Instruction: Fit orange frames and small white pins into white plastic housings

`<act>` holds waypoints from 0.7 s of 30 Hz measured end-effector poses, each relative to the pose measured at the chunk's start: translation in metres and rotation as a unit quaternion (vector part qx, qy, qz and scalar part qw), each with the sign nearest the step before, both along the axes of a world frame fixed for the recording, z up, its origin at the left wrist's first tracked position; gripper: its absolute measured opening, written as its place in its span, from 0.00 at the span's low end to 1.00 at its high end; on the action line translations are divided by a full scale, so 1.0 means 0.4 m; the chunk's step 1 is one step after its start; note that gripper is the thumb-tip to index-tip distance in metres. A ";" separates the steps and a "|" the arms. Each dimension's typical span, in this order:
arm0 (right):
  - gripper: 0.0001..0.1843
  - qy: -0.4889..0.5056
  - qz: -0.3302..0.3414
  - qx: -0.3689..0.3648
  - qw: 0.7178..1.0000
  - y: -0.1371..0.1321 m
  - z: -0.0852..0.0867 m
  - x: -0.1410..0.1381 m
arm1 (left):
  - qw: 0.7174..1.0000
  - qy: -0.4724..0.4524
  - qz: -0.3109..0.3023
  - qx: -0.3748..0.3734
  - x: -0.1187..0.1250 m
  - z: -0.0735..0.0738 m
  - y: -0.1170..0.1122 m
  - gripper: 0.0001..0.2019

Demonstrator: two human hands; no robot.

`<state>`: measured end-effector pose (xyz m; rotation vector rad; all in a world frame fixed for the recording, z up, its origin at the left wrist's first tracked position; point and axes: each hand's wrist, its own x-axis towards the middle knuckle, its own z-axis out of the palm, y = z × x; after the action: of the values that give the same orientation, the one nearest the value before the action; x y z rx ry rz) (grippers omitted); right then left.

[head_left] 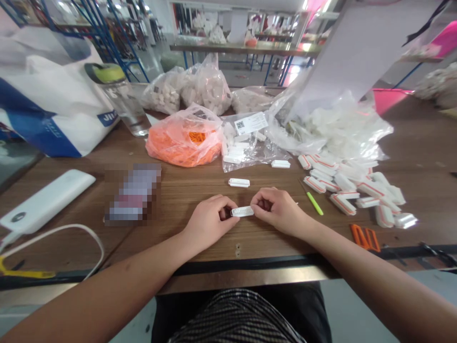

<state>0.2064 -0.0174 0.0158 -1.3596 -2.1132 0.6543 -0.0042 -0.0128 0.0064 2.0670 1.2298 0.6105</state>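
Observation:
My left hand (209, 221) and my right hand (278, 208) rest on the wooden table (185, 190) near its front edge. Between them they pinch a small white plastic connector (242, 211), each hand gripping one end with closed fingers. Another white connector (239, 182) lies loose just beyond them, and a third (280, 164) lies further back. A pile of white connectors with orange strips (350, 188) is spread out to the right. A thin green stick (314, 203) lies right of my right hand.
A bag of orange parts (183, 138) and clear bags of white parts (246, 143) stand behind. A water bottle (123, 100) and a white-blue bag (53, 95) are at the back left. A white power bank (46, 200) with cable lies left. Orange pieces (364, 237) lie right.

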 end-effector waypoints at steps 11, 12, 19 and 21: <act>0.07 -0.052 0.070 0.083 0.993 -0.003 0.017 0.010 | 1.000 -0.006 0.001 -0.002 0.001 -0.001 0.000 0.05; 0.08 -0.060 0.074 0.097 0.991 -0.005 0.021 0.013 | 1.000 -0.007 0.001 -0.002 0.000 -0.001 -0.001 0.05; 0.14 -0.154 0.099 0.165 0.969 -0.020 0.029 -0.001 | 1.000 -0.008 0.001 -0.003 -0.005 -0.008 0.000 0.05; 0.15 -0.145 0.079 0.151 0.975 -0.022 0.038 0.008 | 1.000 -0.007 0.003 -0.004 -0.006 -0.012 0.001 0.05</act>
<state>0.2094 -0.0263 0.0311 -1.1826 -2.4497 0.1849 -0.0066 -0.0123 0.0016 2.0493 1.2297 0.6216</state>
